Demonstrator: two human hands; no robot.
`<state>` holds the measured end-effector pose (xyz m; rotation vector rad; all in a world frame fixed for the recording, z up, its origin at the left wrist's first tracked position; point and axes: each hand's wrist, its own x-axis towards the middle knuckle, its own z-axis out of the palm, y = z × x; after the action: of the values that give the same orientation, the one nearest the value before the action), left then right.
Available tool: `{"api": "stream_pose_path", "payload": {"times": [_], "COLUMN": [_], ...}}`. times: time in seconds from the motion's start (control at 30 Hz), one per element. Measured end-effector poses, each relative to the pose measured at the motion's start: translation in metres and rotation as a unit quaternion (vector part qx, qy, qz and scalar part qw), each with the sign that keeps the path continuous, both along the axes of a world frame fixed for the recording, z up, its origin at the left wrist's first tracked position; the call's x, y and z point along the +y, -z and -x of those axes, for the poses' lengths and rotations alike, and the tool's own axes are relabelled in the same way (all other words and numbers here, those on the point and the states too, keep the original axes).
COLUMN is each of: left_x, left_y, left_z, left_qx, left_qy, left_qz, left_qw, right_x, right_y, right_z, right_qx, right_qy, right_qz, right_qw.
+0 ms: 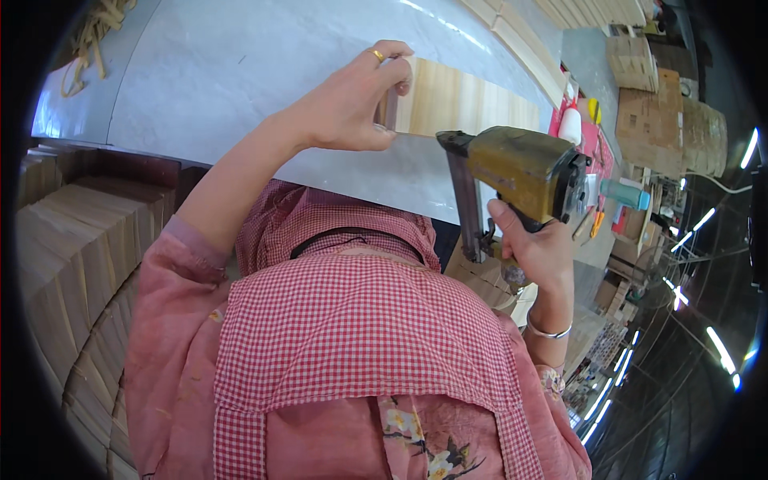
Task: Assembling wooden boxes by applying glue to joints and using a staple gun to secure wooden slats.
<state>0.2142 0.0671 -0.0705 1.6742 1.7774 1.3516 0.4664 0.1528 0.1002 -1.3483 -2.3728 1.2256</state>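
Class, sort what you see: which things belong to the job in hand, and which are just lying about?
In the job:
left hand, gripping the wooden workpiece
right hand, holding the nail gun
grey worktop, beneath the workpiece

Apparently just lying about:
white bottle
orange-handled tool
cardboard boxes
stacked wood at left, though possibly stock

Apron (360, 328) is patterned with small red-and-white checks. Shirt (172, 344) is coloured pink, decorated partly with floral print. Nail gun (516, 164) is coloured dull gold and black. Wooden board (460, 98) is toned pale yellow, streaked light brown. Tabletop (232, 60) is tinted pale blue-grey.
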Motion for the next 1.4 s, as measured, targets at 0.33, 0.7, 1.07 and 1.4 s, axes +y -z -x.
{"api": "stream_pose_path", "payload": {"times": [0.33, 0.7, 1.07, 1.4], "left_x": [0.0, 0.0, -0.007, -0.008], "left_y": [0.006, 0.015, 0.021, 0.019], "left_z": [-0.002, 0.001, 0.002, 0.002], "left_qx": [-0.023, -0.046, -0.099, -0.095], "left_qy": [-0.003, 0.002, -0.032, -0.034], "left_qz": [-0.018, -0.016, -0.003, -0.011], "left_qw": [1.0, 0.999, 0.995, 0.995], "right_x": [-0.014, -0.023, -0.005, 0.007], "right_y": [0.0, 0.011, -0.011, -0.006], "right_z": [0.027, 0.028, 0.07, 0.074], "right_qx": [-0.047, 0.002, -0.108, -0.075], "right_qy": [-0.025, -0.014, -0.001, -0.071], "right_qz": [0.042, 0.024, 0.043, -0.007], "right_qw": [0.998, 1.0, 0.993, 0.995]}}
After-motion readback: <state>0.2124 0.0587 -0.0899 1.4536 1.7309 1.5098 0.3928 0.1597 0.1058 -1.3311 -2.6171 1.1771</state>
